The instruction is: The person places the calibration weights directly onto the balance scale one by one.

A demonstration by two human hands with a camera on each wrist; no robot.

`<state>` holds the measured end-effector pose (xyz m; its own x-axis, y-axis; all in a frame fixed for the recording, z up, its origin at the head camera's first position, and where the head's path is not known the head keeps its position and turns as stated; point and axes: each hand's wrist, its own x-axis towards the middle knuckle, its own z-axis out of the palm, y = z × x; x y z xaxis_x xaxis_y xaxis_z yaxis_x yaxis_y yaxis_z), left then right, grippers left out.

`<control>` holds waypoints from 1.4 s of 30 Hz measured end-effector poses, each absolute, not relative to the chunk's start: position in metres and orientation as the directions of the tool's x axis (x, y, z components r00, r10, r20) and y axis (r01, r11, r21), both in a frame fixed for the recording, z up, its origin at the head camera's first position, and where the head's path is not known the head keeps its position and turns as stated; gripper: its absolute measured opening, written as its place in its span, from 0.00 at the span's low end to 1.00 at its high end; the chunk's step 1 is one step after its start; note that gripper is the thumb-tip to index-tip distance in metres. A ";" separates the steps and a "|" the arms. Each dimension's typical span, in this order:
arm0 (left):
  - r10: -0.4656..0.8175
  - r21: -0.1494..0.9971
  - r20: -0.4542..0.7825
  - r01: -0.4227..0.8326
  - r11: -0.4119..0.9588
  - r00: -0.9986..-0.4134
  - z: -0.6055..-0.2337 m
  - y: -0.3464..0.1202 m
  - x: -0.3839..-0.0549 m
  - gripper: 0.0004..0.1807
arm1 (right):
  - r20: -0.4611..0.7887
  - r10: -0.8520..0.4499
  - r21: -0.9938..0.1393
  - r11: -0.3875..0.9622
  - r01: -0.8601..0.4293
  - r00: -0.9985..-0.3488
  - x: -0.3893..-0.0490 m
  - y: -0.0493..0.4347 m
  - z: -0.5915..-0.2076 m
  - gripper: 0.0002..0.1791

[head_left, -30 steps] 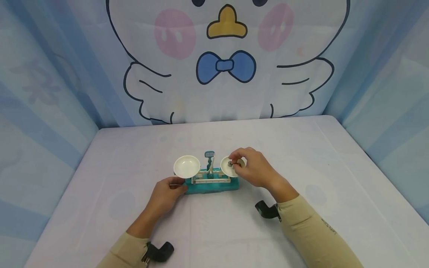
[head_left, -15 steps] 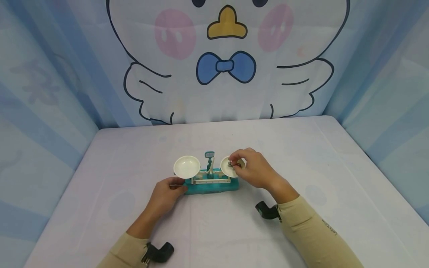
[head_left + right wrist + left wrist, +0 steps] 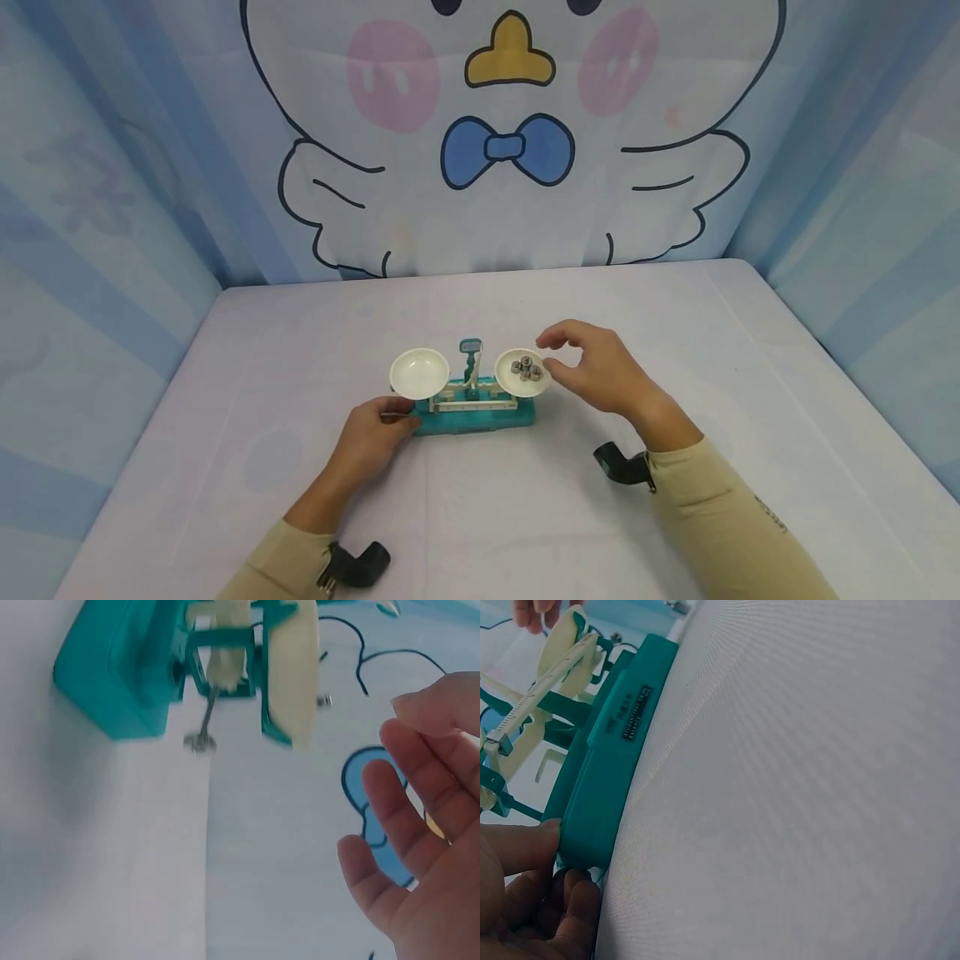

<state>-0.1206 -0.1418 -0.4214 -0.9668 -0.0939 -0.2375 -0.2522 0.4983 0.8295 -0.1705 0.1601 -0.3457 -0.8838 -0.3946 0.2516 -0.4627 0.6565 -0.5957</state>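
Note:
A teal toy balance scale (image 3: 474,419) stands on the table with two cream pans. My left hand (image 3: 370,443) holds the left end of its base; in the left wrist view the thumb (image 3: 521,847) lies on the base's edge and the other fingers curl at its end. The left pan (image 3: 419,373) holds nothing. Several small silvery metal pieces, resembling nuts, (image 3: 527,367) lie in the right pan (image 3: 510,385). My right hand (image 3: 600,367) hovers just right of that pan, thumb and fingers apart with nothing between them.
A white cloth covers the table (image 3: 480,517). Behind it hangs a cartoon-printed curtain (image 3: 502,225), with blue-patterned curtains at both sides. A black wrist camera (image 3: 622,463) sticks out from the right sleeve, another (image 3: 360,565) from the left.
My right hand has let go of a small metal piece in the right pan and moved off to the right, its fingers spreading. The left hand and scale stay put.

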 end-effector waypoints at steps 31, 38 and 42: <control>-0.104 0.823 -0.247 -0.265 0.502 -0.963 -0.422 -0.141 -0.121 0.20 | -0.024 -0.254 -0.513 0.833 -0.206 -0.967 -0.177 0.249 -0.406 0.14; -0.106 0.824 -0.249 -0.268 0.500 -0.963 -0.421 -0.141 -0.121 0.20 | 0.000 -0.272 -0.495 0.836 -0.237 -0.962 -0.177 0.247 -0.406 0.12; -0.098 0.824 -0.242 -0.258 0.504 -0.965 -0.420 -0.141 -0.120 0.20 | -0.001 -0.268 -0.490 0.840 -0.234 -0.963 -0.176 0.246 -0.406 0.11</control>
